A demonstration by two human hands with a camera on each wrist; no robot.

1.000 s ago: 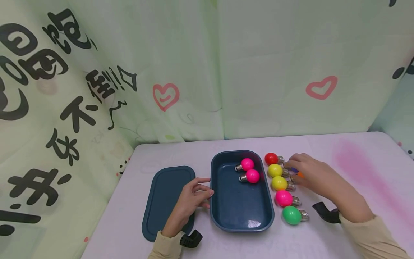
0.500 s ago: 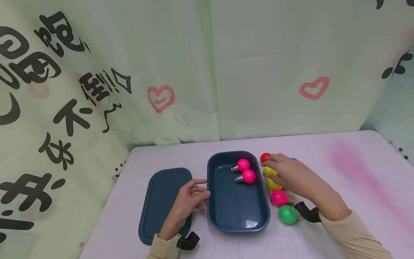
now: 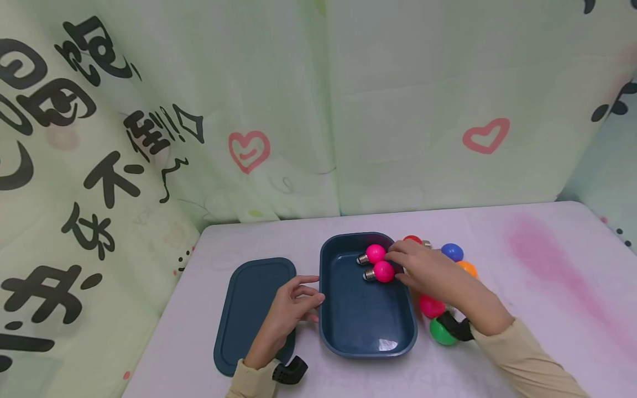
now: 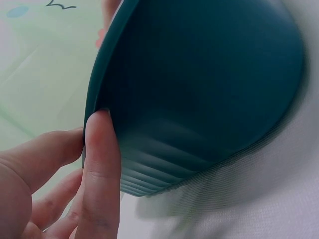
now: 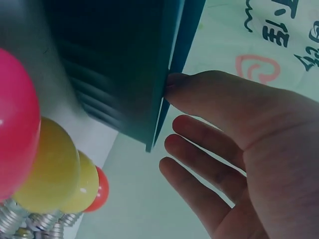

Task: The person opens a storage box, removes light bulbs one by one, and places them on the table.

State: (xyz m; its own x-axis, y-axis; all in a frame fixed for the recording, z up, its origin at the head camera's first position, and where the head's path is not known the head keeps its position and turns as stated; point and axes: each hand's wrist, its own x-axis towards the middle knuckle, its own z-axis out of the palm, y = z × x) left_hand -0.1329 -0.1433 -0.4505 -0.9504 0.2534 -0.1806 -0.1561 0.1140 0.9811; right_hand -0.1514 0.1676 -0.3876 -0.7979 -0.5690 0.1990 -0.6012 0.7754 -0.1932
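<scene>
My left hand [image 3: 292, 309] stands at the left rim of a dark blue rectangular box [image 3: 368, 326]. In the left wrist view its fingertips touch the rim [image 4: 94, 79]. My right hand [image 3: 438, 271] reaches over the box's right rim, close to two pink light bulbs [image 3: 375, 254] lying inside. The right wrist view has one fingertip against the rim and other fingers [image 5: 199, 154] spread, with no bulb visible in them. Outside the box, a red bulb [image 3: 412, 239], a pink bulb [image 3: 431, 305] and a green bulb [image 3: 443, 331] lie partly covered by the right arm.
The matching lid [image 3: 249, 309] lies flat left of the box. A blue bulb [image 3: 452, 252] and an orange bulb [image 3: 468, 268] rest beyond the right hand. Two yellow bulbs [image 5: 52, 167] show in the right wrist view. A printed curtain [image 3: 398, 110] hangs behind the table.
My right hand has moved left from the bulb row to the box's right rim, uncovering the blue and orange bulbs. The left hand stays at the left rim. Both pink bulbs stay inside.
</scene>
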